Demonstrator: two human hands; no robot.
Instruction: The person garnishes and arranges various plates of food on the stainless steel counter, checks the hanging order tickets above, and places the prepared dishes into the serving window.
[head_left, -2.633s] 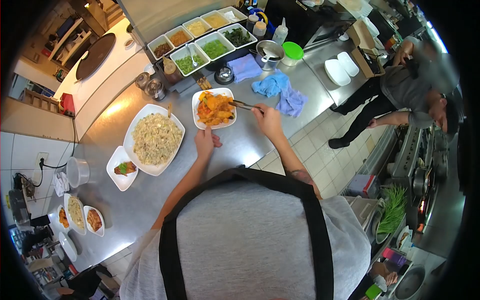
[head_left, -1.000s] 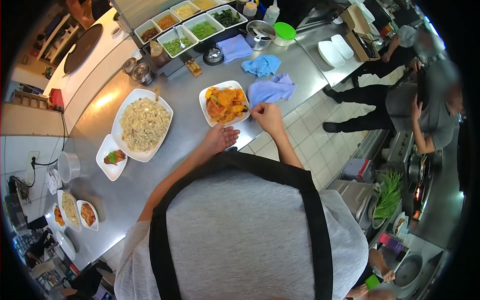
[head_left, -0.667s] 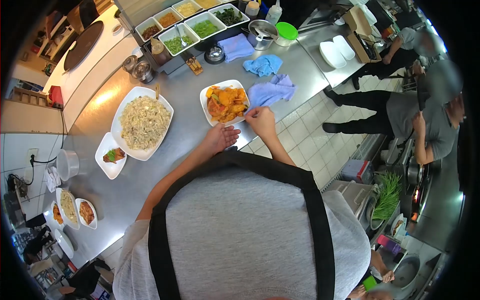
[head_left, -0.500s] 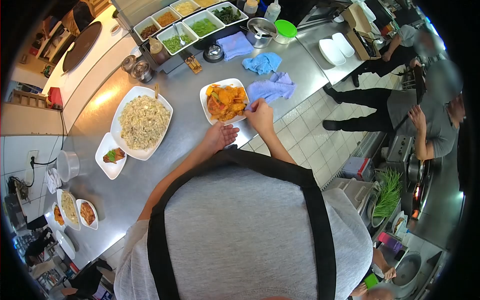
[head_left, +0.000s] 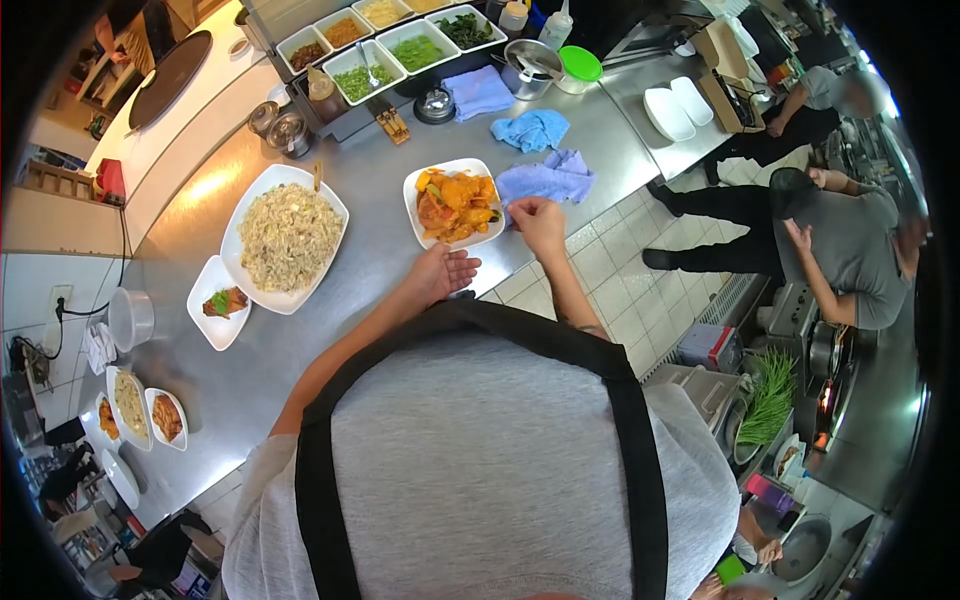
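Observation:
A square white plate [head_left: 412, 190] of orange-sauced food pieces [head_left: 455, 205] sits on the steel counter in front of me. My left hand [head_left: 442, 272] is palm up at the plate's near edge, fingers stretched out and nothing in it. Just right of the plate is my right hand [head_left: 541, 230], its thumb and fingertips pinched together; whatever may be between them is too small to make out. A crumpled purple cloth [head_left: 548, 178] lies right beside those fingertips. To the left, a large white dish of fried rice [head_left: 290, 237] stands against a smaller dish [head_left: 222, 328] holding a browned, green-topped piece.
Topping trays [head_left: 415, 52], a pot [head_left: 530, 72], a green-lidded tub [head_left: 580, 68] and a blue cloth [head_left: 531, 130] line the counter's back. More filled dishes [head_left: 128, 405] stand at the far left. Co-workers [head_left: 835, 240] stand across the tiled aisle [head_left: 635, 250] near a lit burner.
My right hand has shifted slightly right, off the plate's rim. The left hand stays nearly where it was. Across the aisle, a co-worker's hands have moved, and a dark pan-like object is now before them.

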